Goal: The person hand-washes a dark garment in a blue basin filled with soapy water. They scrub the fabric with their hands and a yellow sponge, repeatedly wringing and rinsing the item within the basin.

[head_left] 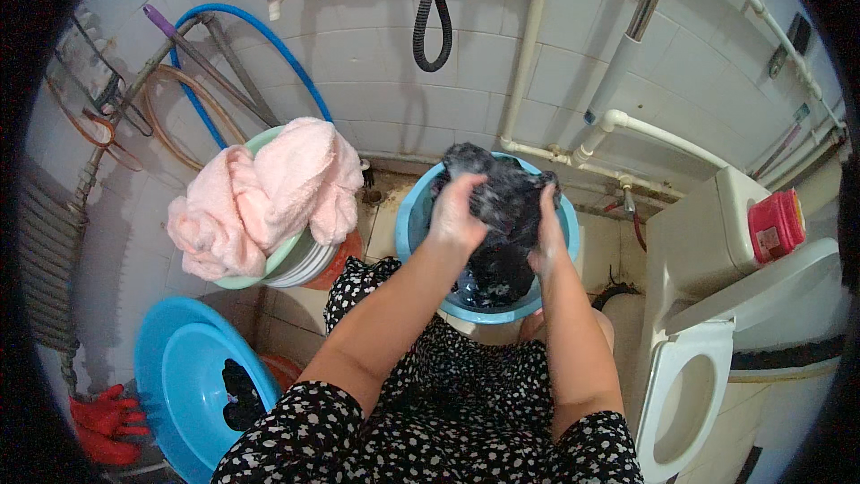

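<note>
A wet black cloth with whitish suds is bunched up over a light blue basin on the tiled floor. My left hand grips the cloth's left side, its fingers partly buried in the folds. On the opposite side, my right hand holds the cloth's edge, with some fingers hidden behind it. More dark fabric lies low in the basin, looking wet. The exact kind of garment cannot be made out.
Left of the basin, a pink towel heaps over a green tub. Nearer stands a larger blue basin holding a small black item, beside red rubber gloves. A white toilet flanks my right; a black hose hangs ahead.
</note>
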Motion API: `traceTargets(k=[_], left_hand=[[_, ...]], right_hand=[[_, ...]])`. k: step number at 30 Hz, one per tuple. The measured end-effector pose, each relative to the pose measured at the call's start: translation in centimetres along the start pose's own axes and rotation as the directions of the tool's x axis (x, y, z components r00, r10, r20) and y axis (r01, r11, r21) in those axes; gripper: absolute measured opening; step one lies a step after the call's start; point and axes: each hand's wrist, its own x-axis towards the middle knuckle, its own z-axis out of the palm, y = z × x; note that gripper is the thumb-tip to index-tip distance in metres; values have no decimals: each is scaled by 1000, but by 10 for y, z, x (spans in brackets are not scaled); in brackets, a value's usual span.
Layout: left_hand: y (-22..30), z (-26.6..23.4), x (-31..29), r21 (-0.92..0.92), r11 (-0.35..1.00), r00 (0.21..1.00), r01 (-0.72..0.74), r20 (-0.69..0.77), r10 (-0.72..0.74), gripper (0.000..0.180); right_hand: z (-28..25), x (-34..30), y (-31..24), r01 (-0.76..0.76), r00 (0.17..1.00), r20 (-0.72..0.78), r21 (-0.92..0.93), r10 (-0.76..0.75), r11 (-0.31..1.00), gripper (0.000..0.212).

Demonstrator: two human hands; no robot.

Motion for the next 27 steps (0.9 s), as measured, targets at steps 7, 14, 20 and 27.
traceTargets(k=[7, 14, 20, 27], left_hand=[[56, 0, 10, -73, 981, 982, -182, -72, 177, 23], [86, -16, 6, 147, 989, 996, 21, 88, -35, 17], [11, -22, 5, 504, 863, 997, -38, 71, 3, 29], [0, -42, 25, -2, 968, 868, 251, 444, -224, 30]], right_hand=[[-10, -14, 26, 37, 915, 185, -923, 358, 382, 69], [-45, -8, -7, -2, 999, -47, -345, -16, 939, 37], [-13, -1, 5, 466, 870, -107, -137, -480, 874, 42], [49, -40, 61, 518, 501, 511, -823, -698, -231, 81]])
